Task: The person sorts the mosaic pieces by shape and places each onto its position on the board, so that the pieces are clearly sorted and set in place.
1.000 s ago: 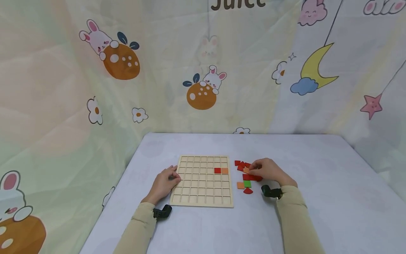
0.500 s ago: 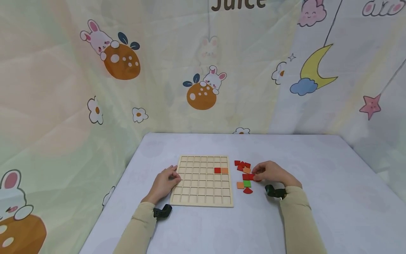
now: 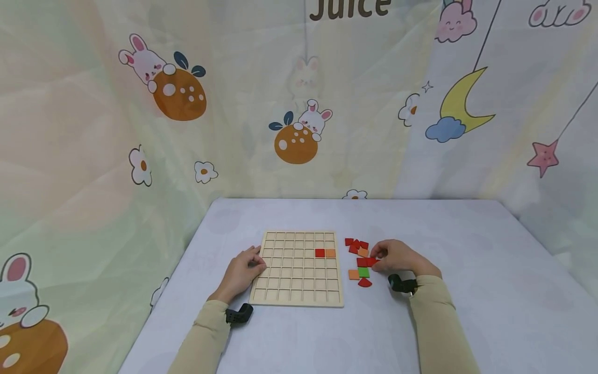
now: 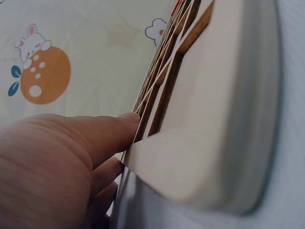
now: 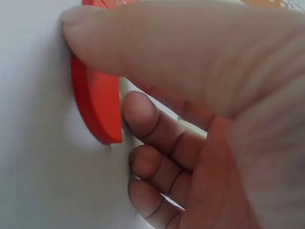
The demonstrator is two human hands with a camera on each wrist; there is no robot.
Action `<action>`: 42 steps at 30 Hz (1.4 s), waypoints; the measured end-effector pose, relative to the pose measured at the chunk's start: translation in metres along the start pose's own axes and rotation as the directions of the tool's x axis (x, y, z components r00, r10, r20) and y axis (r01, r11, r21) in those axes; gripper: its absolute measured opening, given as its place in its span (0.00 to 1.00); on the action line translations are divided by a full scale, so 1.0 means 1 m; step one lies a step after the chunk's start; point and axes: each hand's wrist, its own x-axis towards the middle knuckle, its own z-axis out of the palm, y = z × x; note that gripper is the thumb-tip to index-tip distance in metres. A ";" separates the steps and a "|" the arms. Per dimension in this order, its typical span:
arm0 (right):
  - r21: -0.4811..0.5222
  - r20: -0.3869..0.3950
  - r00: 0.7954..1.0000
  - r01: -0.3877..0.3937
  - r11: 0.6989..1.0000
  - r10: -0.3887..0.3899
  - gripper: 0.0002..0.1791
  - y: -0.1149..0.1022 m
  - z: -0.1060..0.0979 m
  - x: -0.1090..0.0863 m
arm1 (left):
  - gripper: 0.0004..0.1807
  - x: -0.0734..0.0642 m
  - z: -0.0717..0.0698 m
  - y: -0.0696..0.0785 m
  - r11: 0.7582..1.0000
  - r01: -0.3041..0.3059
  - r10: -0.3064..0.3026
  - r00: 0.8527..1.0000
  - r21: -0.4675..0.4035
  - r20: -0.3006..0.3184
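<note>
A wooden grid board lies on the table with a red square tile and an orange square tile side by side in its cells. My left hand holds the board's left edge; in the left wrist view the thumb lies on the rim and the other fingers sit lower along the side. To the right of the board, my right hand pinches a red piece with a curved side. The thumb covers its upper part, and the index fingertip is hidden behind the thumb.
Several loose tiles lie between board and right hand: red ones in a row, a green square, an orange square, a red fan-shaped piece, another orange tile and small red pieces. A printed curtain hangs behind.
My right hand has moved from the upper orange tile back toward me and slightly right, onto the red row's right end. The left hand stays at the board's edge.
</note>
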 end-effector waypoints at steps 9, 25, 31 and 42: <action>-0.037 -0.023 1.000 -0.007 0.999 0.006 0.11 -0.002 0.000 0.002 | 0.06 0.000 -0.001 0.000 1.000 -0.001 0.001 1.000 -0.002 0.002; 0.017 -0.034 0.999 -0.003 1.000 0.004 0.15 0.001 -0.002 0.004 | 0.06 0.000 -0.001 0.000 1.000 0.006 -0.006 1.000 0.008 -0.002; -0.001 -0.094 0.995 -0.036 0.999 0.036 0.17 -0.008 0.002 0.006 | 0.06 0.000 -0.001 0.000 1.000 -0.004 0.004 1.000 0.009 0.009; -0.011 -0.207 0.978 0.007 1.000 -0.009 0.20 -0.024 0.008 0.013 | 0.07 0.000 -0.002 0.001 1.000 0.009 -0.009 1.000 -0.013 0.009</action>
